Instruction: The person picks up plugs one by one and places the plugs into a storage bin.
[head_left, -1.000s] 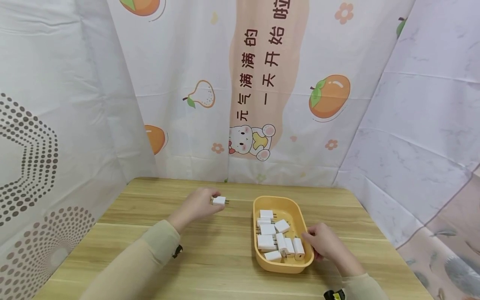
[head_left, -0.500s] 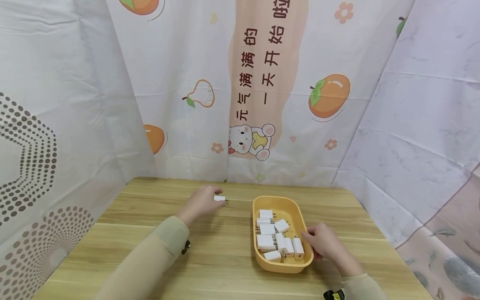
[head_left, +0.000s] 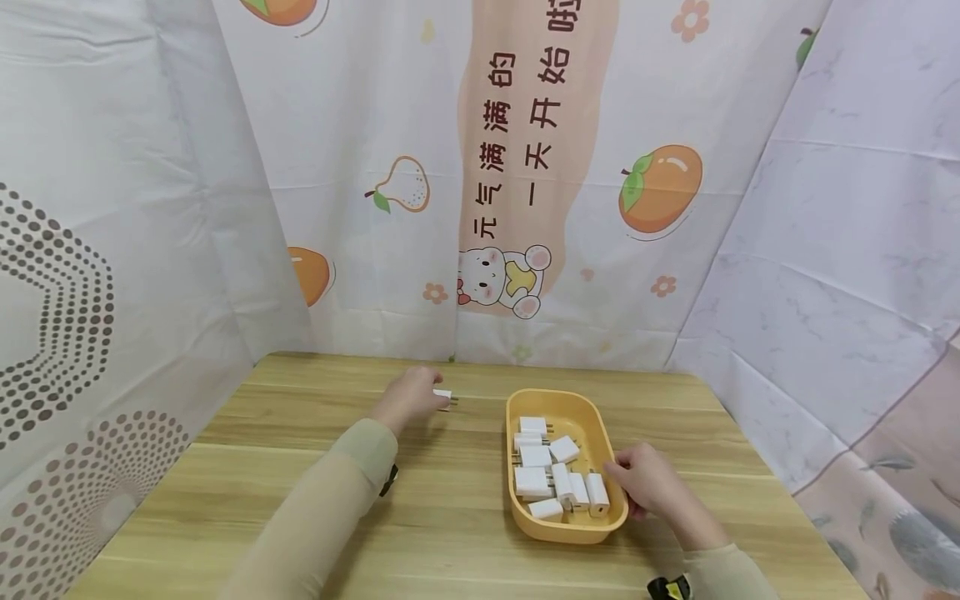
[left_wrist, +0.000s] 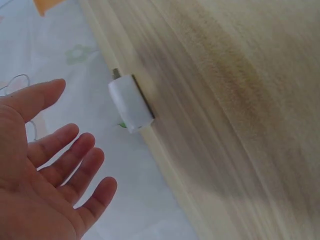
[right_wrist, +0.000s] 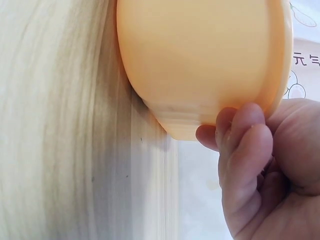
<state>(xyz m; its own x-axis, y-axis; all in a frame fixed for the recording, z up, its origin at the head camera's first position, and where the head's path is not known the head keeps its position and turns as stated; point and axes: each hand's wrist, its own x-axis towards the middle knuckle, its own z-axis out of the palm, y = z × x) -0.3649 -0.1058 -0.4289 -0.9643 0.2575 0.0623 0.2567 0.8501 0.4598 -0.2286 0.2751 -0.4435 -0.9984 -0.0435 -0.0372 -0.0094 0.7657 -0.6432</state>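
In the left wrist view a white charger plug [left_wrist: 131, 103] lies on the wooden table, its metal prongs sticking out at one end. My left hand [left_wrist: 55, 165] is beside it with fingers spread and relaxed, a gap showing between fingertips and plug. From the head view, that left hand [head_left: 411, 395] partly covers the plug [head_left: 443, 394]. My right hand [head_left: 648, 481] pinches the right rim of a yellow-orange plastic tray [head_left: 611, 500], thumb at the rim and fingers curled against the outer wall [right_wrist: 200, 55]. Several more white charger plugs [head_left: 535, 457] lie jumbled inside the tray.
The wooden table [head_left: 315, 517] ends at a hanging printed curtain [head_left: 375, 275] at the back. Fabric also hangs along the left [head_left: 97, 250] and right [head_left: 825, 275] sides.
My left forearm has swung to the right, and the left hand has shifted slightly right and back around the plug. The right hand and the tray stay in place.
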